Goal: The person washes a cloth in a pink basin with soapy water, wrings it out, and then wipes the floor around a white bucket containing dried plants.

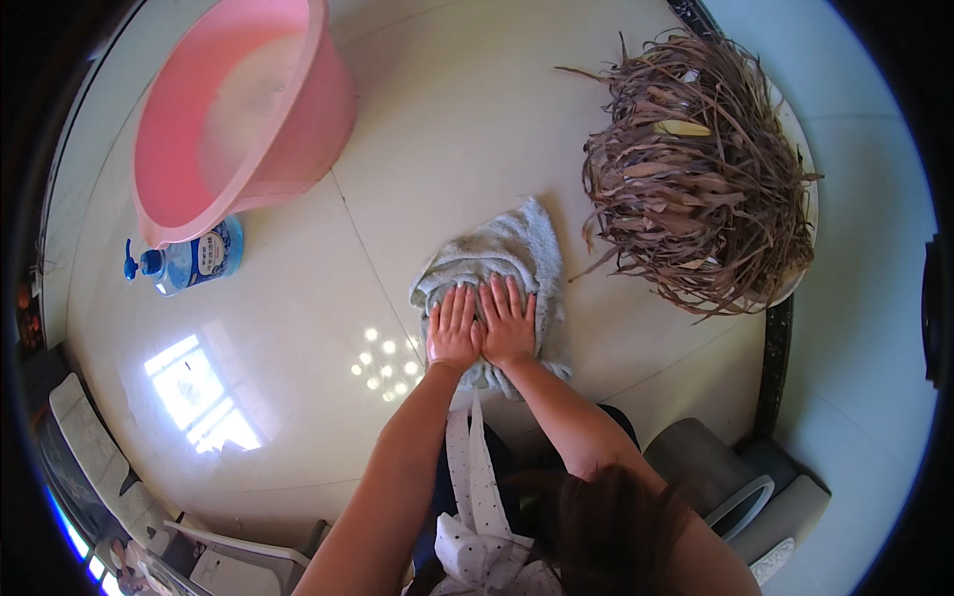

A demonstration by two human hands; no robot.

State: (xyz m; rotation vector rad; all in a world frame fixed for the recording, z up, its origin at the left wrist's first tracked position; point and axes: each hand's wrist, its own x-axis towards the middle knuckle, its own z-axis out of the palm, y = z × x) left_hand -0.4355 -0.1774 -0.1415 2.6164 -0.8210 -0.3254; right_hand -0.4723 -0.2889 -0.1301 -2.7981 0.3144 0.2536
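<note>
A bunched grey cloth (538,261), towel-like, lies on the pale tiled floor before me. My left hand (453,328) and my right hand (508,316) rest flat on it side by side, palms down, thumbs touching or nearly so. The fingers of both point away from me and are slightly apart, and neither hand grips the cloth. Folds of cloth rise around the fingertips, and its far corner spreads towards the upper right. What lies under the palms is hidden.
Upper left stands a pink plastic basin (335,127) holding cloudy liquid, beside a blue pump bottle (216,253). A pot of dried, drooping leaves (693,179) stands at right. A grey bin (693,462) is lower right; furniture (97,439) lines the lower left.
</note>
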